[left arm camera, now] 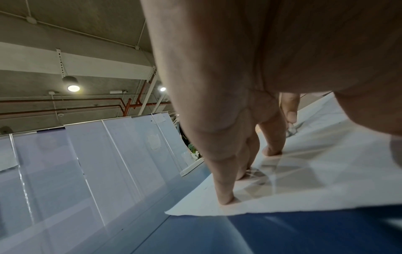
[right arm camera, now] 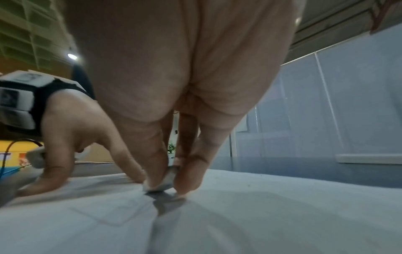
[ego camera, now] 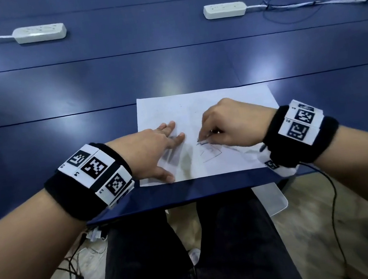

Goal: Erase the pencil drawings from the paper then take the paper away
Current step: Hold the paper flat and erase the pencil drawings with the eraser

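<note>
**Erasing mid-sheet, left hand as clamp**

While the right hand [ego camera: 228, 124] rubs, the left hand [ego camera: 155, 148] lies flat on the paper [ego camera: 196, 104], fingers straight and spread, tips pressing down. My read: it's pinning the sheet so the rubbing doesn't drag or crease it.

Right-hand fingers are curled tight, pinching a small white eraser [right arm camera: 161, 184] between thumb and fingertips, its bottom edge touching the paper. Low grip probably gives more pressure and control.

Paper sits on the blue table [ego camera: 76, 95], near edge close to the table's front edge, straight in front of the person. Faint pencil drawing [ego camera: 211, 153] shows just below the right-hand fingertips, so erasing isn't finished.

Hard to make out:
- From the head view the eraser is almost fully hidden by the fingers.
- What the drawing depicts: lines too faint; part sits under the right hand.
- Right wrist view is blurred; a crease or shadow under the eraser, can't tell which.
- Any marks under the left palm are covered.
</note>
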Demonstrator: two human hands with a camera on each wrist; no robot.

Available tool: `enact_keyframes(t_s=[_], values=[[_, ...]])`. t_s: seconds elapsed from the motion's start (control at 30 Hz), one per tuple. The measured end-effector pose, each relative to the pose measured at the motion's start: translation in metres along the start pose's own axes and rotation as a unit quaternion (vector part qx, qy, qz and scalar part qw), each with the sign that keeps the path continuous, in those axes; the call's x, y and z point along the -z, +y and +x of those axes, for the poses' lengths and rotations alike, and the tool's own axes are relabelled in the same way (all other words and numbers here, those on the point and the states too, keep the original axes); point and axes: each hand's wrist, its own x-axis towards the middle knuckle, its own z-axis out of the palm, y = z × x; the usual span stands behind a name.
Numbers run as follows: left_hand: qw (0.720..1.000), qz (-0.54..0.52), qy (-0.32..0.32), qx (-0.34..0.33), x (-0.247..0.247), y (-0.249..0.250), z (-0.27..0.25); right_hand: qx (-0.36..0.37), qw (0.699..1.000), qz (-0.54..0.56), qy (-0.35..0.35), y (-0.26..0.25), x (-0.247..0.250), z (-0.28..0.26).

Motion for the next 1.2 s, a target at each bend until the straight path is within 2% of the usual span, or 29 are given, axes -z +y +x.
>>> enact_keyframes(t_s=[0.07, 0.2, 0.27, 0.4, 0.47, 0.53, 0.6, 0.67, 0.73, 0.8, 0.93, 1.0, 1.2], values=[[1.000, 0.001, 0.002, -0.001, 0.000, -0.001, 0.000, 0.007, 1.000, 0.003, 0.000, -0.004, -0.003, -0.005], [1.000, 0.000, 0.006, -0.008, -0.001, -0.001, -0.001, 0.068, 0.996, 0.034, -0.043, -0.021, -0.011, -0.026], [1.000, 0.000, 0.006, -0.006, -0.002, -0.002, -0.001, 0.052, 0.998, 0.031, -0.035, -0.015, -0.008, -0.021], [1.000, -0.008, 0.011, -0.001, -0.002, -0.003, 0.001, -0.025, 1.000, 0.006, 0.010, 0.006, 0.002, -0.001], [1.000, -0.009, 0.011, 0.001, -0.002, -0.003, 0.000, 0.001, 1.000, 0.013, 0.007, -0.001, -0.001, -0.004], [1.000, -0.008, 0.013, -0.002, -0.003, -0.002, 0.000, 0.055, 0.998, 0.023, -0.020, -0.014, -0.007, -0.017], [1.000, -0.006, 0.010, -0.004, -0.003, -0.002, 0.000, 0.078, 0.995, 0.026, -0.051, -0.023, -0.010, -0.025], [1.000, -0.004, 0.009, -0.004, -0.003, -0.003, -0.001, 0.054, 0.998, 0.026, -0.030, -0.014, -0.006, -0.018], [1.000, -0.008, 0.012, -0.005, -0.003, -0.003, 0.000, -0.004, 1.000, 0.015, 0.009, 0.001, 0.000, -0.008], [1.000, -0.009, 0.012, -0.004, -0.003, -0.003, -0.001, -0.025, 1.000, 0.003, 0.016, 0.008, 0.001, -0.004], [1.000, -0.003, 0.015, -0.007, -0.004, -0.004, 0.000, 0.063, 0.998, 0.018, -0.014, -0.016, -0.010, -0.024], [1.000, -0.002, 0.010, -0.009, -0.005, -0.004, 0.000, 0.073, 0.996, 0.028, -0.043, -0.022, -0.012, -0.032], [1.000, -0.006, 0.003, -0.005, -0.003, -0.003, 0.001, -0.034, 0.999, 0.013, 0.018, 0.010, 0.003, -0.006]])
